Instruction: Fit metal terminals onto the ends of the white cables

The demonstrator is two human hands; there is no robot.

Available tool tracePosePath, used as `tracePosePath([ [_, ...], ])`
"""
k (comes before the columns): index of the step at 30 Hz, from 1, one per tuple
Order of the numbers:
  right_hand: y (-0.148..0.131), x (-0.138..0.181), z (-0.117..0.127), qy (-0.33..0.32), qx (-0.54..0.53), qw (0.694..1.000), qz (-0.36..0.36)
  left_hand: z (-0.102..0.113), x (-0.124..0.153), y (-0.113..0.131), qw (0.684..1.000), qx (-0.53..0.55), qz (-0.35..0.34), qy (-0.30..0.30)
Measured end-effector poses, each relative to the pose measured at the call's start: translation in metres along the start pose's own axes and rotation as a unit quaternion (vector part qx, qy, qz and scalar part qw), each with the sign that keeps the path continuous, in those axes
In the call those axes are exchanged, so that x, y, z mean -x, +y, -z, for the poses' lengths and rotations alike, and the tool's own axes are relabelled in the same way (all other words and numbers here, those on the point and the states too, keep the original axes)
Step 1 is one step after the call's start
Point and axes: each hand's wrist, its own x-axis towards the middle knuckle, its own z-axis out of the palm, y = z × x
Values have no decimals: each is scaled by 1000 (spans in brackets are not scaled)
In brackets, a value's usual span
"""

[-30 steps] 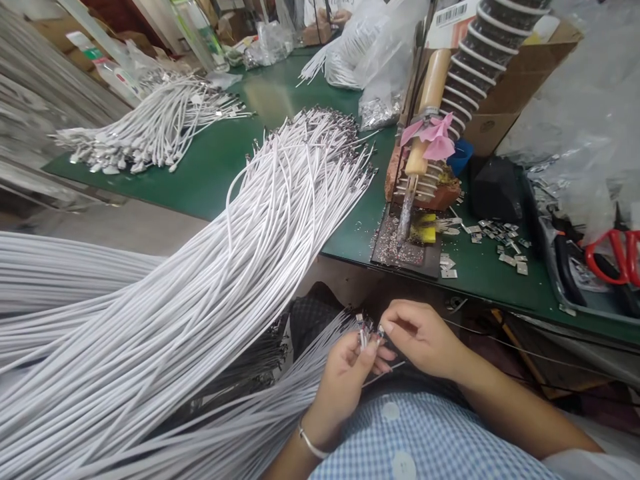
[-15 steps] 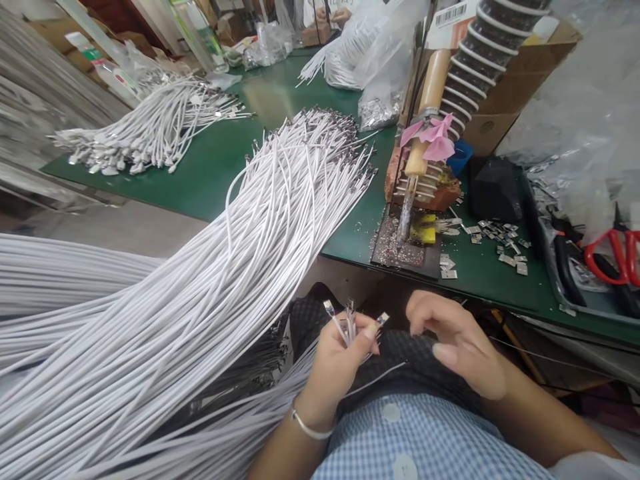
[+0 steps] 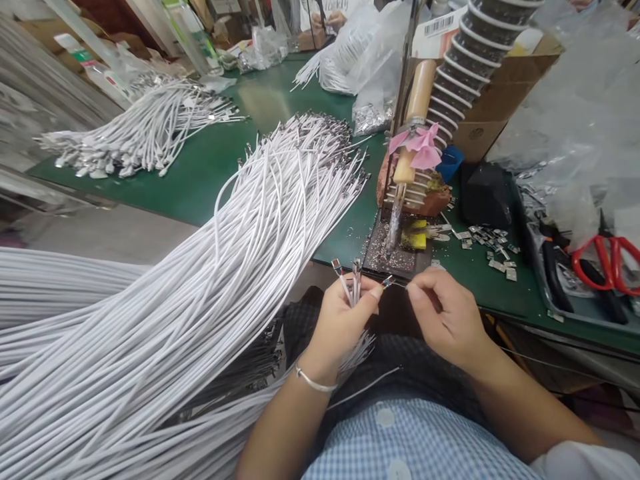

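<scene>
My left hand [image 3: 343, 321] is closed around a small bunch of white cables [image 3: 350, 283], whose metal-tipped ends stick up above my fingers. My right hand [image 3: 443, 313] is pinched at the tip of one of those cable ends, just right of my left thumb; what it holds is too small to name. Both hands hover over my lap, at the near edge of the green table [image 3: 220, 167]. A soldering iron [image 3: 407, 147] with a wooden handle rests in its coil stand just beyond my hands, tip down on a dark tray [image 3: 390, 250].
A huge bundle of white cables [image 3: 210, 267] drapes from the table across my left side. Another cable pile [image 3: 140, 130] lies far left. Small metal shells [image 3: 493, 247] are scattered on the right, beside a tray with red-handled scissors [image 3: 605, 260] and pliers [image 3: 553, 270]. Plastic bags crowd the back.
My left hand has lifted the cable ends up toward the table edge. My right hand came away from them, then returned to pinch at one tip.
</scene>
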Motion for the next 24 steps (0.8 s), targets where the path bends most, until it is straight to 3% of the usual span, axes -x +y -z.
tracePosePath([
  [24, 9, -17, -8, 85, 6, 996, 30, -7, -21, 16, 999, -9, -43, 20],
])
